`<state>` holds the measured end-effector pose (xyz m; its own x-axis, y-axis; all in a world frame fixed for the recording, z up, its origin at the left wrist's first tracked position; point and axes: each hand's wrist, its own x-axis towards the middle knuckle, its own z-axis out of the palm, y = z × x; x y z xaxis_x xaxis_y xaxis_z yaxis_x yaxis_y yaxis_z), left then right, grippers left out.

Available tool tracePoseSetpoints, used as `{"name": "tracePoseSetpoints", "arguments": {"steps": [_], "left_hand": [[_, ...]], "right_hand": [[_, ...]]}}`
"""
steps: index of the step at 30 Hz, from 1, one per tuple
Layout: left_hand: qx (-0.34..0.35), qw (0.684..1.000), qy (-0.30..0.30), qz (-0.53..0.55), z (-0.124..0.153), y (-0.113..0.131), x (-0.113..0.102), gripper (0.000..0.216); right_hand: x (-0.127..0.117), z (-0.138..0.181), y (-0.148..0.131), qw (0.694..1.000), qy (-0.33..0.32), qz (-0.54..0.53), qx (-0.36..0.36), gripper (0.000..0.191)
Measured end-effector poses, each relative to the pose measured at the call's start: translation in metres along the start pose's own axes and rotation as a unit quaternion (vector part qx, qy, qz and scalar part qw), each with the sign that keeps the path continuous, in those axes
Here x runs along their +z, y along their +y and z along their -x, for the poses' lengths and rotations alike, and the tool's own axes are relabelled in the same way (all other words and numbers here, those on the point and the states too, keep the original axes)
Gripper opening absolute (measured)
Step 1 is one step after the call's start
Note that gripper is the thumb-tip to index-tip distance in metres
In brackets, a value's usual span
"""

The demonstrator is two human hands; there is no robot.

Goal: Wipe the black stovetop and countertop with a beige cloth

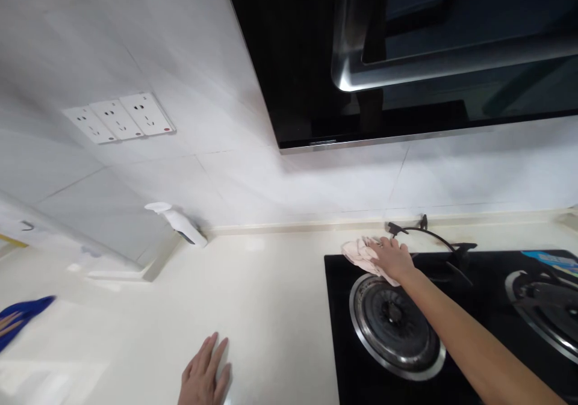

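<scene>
My right hand point(394, 259) presses a pale pink cloth point(359, 253) down at the back left corner of the black gas stove point(341, 333), its fingers closed over the fabric. The cloth lies partly on the glass top and partly on the counter behind. Just in front of it is the left burner point(395, 315), ringed in metal. Behind the stove, close to my right hand, sits a black pan support point(436, 234). My left hand point(205, 372) rests on the pale countertop point(271, 309) to the left of the stove, fingers stretched out, holding nothing.
A black range hood point(307, 92) overhangs the stove. Against the wall leans a white spray bottle-like object point(180, 224), below several sockets point(118, 118). A blue item point(27, 312) with tan stripes lies at the far left. The right burner point(548, 309) is partly cut off.
</scene>
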<state>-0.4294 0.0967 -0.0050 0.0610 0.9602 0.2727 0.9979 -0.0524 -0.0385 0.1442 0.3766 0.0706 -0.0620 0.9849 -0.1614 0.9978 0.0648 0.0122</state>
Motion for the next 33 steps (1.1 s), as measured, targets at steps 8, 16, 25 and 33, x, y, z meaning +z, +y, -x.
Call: {"name": "tracePoseSetpoints", "arguments": {"steps": [8, 16, 25, 33], "left_hand": [[-0.014, 1.0, -0.011, -0.01, -0.001, 0.0, 0.003, 0.052], [-0.01, 1.0, -0.014, 0.004, -0.002, -0.001, 0.0, 0.053], [-0.008, 1.0, -0.003, 0.016, -0.003, -0.002, 0.001, 0.054], [-0.028, 0.999, -0.022, 0.018, -0.003, 0.0, 0.001, 0.055]], "right_hand": [[0.005, 0.016, -0.004, 0.999, 0.006, -0.01, 0.047, 0.05], [0.006, 0.052, -0.08, 0.996, 0.056, -0.03, -0.057, 0.048], [0.023, 0.131, -0.147, 0.978, 0.052, -0.067, -0.192, 0.066], [0.112, 0.234, -0.121, 0.977, 0.086, -0.088, -0.175, 0.075]]}}
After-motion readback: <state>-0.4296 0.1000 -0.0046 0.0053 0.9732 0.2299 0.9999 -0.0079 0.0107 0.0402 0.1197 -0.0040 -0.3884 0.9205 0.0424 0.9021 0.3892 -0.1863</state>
